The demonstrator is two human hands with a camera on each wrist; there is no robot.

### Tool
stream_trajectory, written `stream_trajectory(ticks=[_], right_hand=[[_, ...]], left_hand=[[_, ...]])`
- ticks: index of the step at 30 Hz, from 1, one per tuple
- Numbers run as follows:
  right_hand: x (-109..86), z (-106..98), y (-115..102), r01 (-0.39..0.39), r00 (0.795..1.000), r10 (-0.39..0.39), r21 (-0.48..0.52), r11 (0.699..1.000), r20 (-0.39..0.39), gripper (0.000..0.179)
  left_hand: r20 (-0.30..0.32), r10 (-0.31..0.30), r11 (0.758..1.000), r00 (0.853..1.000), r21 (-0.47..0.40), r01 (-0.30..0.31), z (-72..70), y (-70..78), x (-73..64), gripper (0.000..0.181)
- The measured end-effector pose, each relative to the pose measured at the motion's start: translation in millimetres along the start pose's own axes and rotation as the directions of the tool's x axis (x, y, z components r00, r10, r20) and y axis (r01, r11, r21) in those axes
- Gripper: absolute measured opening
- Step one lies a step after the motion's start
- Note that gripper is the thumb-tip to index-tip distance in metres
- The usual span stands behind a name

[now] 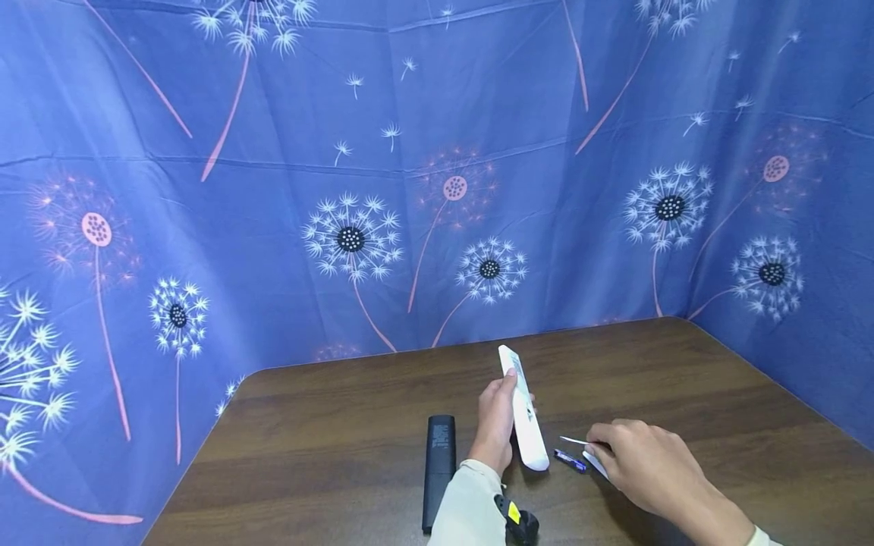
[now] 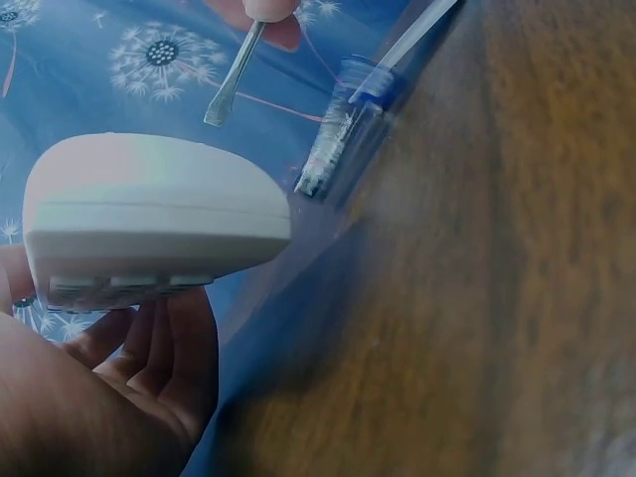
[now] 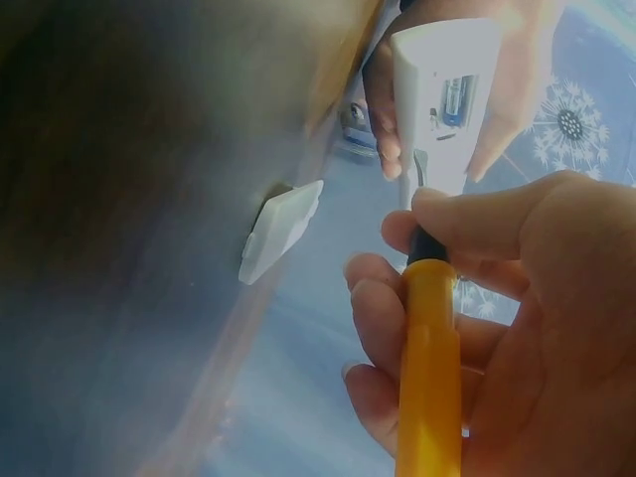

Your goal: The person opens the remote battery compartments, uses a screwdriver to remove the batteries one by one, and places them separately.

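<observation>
My left hand (image 1: 495,421) grips a white remote control (image 1: 527,428), tilted above the table with its back turned toward my right hand. In the right wrist view its battery compartment is uncovered, with a blue-and-silver battery (image 3: 455,99) inside. My right hand (image 1: 645,462) holds a flat-blade screwdriver (image 3: 429,358) by its orange handle, thumb and fingers round the black collar. The metal blade (image 2: 227,97) points at the remote, and in the left wrist view a gap shows between them. On the table under the right hand lie a blue battery (image 1: 570,461) and a white battery cover (image 3: 283,229).
A black remote control (image 1: 440,462) lies face down on the brown wooden table (image 1: 328,455), left of my left forearm. A black strap with a yellow patch (image 1: 515,514) is at my left wrist. Behind the table hangs a blue dandelion-print cloth (image 1: 410,114).
</observation>
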State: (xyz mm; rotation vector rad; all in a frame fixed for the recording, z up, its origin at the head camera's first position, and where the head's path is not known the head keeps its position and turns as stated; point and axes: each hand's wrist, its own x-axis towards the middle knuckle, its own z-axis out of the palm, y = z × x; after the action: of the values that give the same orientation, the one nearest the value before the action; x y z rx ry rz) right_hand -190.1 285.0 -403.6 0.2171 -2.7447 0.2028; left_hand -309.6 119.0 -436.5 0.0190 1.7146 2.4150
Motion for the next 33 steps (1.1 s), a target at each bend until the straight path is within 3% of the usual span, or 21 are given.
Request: stream_trajectory(ticks=[6,15,22,29,33], right_hand=[[0.7,1,-1,-0.008,1.000,0.007,0.008,1.000,0.007,0.016],[11.3,0,-7,0.033,0.997,-0.029,0.058,0.998,-0.069,0.003],[11.9,0,-13,0.016,0.999,-0.011,0.105,0.994,-0.049,0.007],[19.3,1,-20,0.024,0.991,-0.011,0.097,0.995,-0.132,0.005],[24.5,0,-23,0.019,0.990,-0.008,0.081,0.997,-0.141,0.007]], left_hand=[[0.003,0.001,1.000,1.000,-0.016,-0.001,-0.4,-0.7,1.3,0.050],[0.028,0.011,0.997,1.000,-0.075,-0.009,-6.0,-0.1,1.5,0.050],[0.071,0.012,0.995,0.997,-0.101,-0.005,-8.6,-0.5,0.1,0.049],[0.090,0.021,0.994,0.996,-0.112,-0.010,-12.9,1.7,1.2,0.051],[0.101,0.016,0.994,0.995,-0.111,-0.004,-12.6,4.2,2.6,0.052]])
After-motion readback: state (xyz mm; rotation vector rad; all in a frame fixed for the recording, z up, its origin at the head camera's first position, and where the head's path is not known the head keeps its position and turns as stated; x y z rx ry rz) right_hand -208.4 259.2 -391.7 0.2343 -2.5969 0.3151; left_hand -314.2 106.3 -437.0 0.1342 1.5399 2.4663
